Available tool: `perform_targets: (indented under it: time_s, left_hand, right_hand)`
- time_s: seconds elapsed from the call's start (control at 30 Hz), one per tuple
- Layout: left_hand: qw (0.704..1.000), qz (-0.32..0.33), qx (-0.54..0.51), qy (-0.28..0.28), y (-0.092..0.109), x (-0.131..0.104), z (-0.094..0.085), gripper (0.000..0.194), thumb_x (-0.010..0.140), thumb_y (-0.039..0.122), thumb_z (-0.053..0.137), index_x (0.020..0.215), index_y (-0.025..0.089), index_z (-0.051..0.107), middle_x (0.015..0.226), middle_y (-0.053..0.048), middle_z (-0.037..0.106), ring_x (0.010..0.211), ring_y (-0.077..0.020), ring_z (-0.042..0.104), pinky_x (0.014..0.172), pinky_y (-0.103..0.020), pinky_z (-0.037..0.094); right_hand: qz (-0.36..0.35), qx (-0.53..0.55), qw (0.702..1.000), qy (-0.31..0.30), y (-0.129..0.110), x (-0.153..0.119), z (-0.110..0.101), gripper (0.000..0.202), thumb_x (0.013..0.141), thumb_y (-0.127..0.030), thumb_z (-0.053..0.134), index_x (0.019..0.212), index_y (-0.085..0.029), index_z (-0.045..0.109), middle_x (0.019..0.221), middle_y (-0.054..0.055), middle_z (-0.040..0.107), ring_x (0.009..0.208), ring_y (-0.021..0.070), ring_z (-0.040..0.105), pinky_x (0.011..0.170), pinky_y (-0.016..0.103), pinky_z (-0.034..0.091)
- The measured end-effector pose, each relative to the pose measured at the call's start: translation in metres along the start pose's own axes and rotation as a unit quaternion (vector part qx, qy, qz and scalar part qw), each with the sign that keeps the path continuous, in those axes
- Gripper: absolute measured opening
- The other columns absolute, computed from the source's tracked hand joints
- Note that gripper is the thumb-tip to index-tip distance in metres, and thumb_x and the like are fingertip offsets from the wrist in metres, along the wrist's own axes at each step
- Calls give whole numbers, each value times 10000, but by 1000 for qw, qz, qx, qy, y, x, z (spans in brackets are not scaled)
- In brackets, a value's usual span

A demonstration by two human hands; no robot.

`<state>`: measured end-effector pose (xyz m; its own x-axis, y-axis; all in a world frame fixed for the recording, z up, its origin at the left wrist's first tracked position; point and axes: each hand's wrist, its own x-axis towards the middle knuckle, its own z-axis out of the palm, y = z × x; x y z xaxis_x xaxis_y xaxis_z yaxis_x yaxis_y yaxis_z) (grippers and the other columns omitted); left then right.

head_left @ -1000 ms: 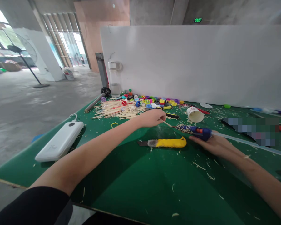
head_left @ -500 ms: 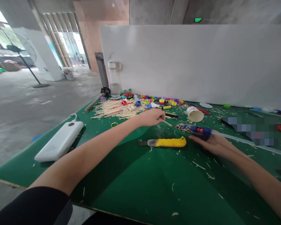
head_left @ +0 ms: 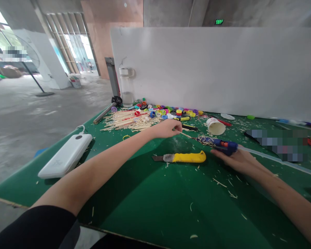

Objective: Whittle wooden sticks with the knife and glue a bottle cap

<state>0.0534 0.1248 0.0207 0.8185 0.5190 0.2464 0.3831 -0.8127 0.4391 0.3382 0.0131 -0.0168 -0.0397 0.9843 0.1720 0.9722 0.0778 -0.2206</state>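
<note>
My left hand (head_left: pixel 169 128) is closed in a pinch on a thin wooden stick (head_left: pixel 184 134) above the table. The stick slants down to the right, its far end at the nozzle of a blue hot glue gun (head_left: pixel 224 146); whether they touch I cannot tell. My right hand (head_left: pixel 234 158) is wrapped round the gun's grip, most of which is hidden. Wood shavings cling to the front of the gun, and a long clear glue stick (head_left: pixel 272 156) trails from its back. Below the hands a yellow utility knife (head_left: pixel 189 157) lies with its blade out.
Beyond my left hand lie a heap of wooden sticks (head_left: pixel 119 120) and several coloured bottle caps (head_left: pixel 179 112). A paper cup (head_left: pixel 216 127) rests on its side. A white power bank (head_left: pixel 66 155) sits at left on the green table (head_left: pixel 145 200). A white board (head_left: pixel 209 69) stands behind.
The glue gun and my right hand have shifted slightly to the right. My left hand has moved a little up and left, still pinching the stick.
</note>
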Motion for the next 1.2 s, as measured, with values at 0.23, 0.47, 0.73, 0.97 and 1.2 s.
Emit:
perform_targets:
  time_s: [0.23, 0.47, 0.73, 0.97, 1.2]
  left_hand:
    - [1000, -6, -9, 1, -1, 1, 0, 152, 829, 215, 483, 910, 147, 593, 949, -75, 638, 800, -139, 566, 678, -252, 418]
    - [1000, -7, -11, 1, -2, 1, 0, 160, 827, 230, 485, 908, 150, 598, 947, -69, 641, 800, -138, 572, 683, -249, 421]
    - [1000, -11, -9, -1, -4, 2, 0, 157, 815, 214, 496, 908, 144, 601, 934, -68, 651, 784, -131, 574, 683, -245, 419]
    - [1000, -13, -9, -5, -1, 1, -1, 163, 821, 218, 497, 899, 135, 614, 935, -73, 659, 768, -127, 577, 668, -236, 419]
    - [999, -32, 2, -15, 2, 1, -3, 174, 822, 224, 496, 904, 146, 629, 972, -79, 672, 798, -139, 589, 715, -253, 418]
  right_hand:
    - [36, 25, 998, -48, -6, -3, -5, 490, 759, -681, 447, 594, -227, 529, 441, 8, 474, 462, 195, 508, 444, 302, 341]
    - [28, 33, 998, -47, -7, -2, -4, 478, 752, -676, 437, 600, -227, 499, 460, -1, 472, 463, 180, 497, 442, 292, 332]
    - [34, 35, 998, -48, -4, -2, -2, 519, 741, -712, 403, 584, -225, 495, 488, 17, 503, 475, 183, 510, 440, 292, 345]
    - [48, 39, 997, -53, -5, -2, -3, 526, 745, -716, 406, 586, -224, 505, 499, 20, 514, 478, 186, 515, 440, 297, 364]
    - [45, 47, 996, -62, -8, -3, -6, 480, 767, -669, 451, 628, -221, 553, 504, 23, 543, 497, 196, 536, 448, 298, 374]
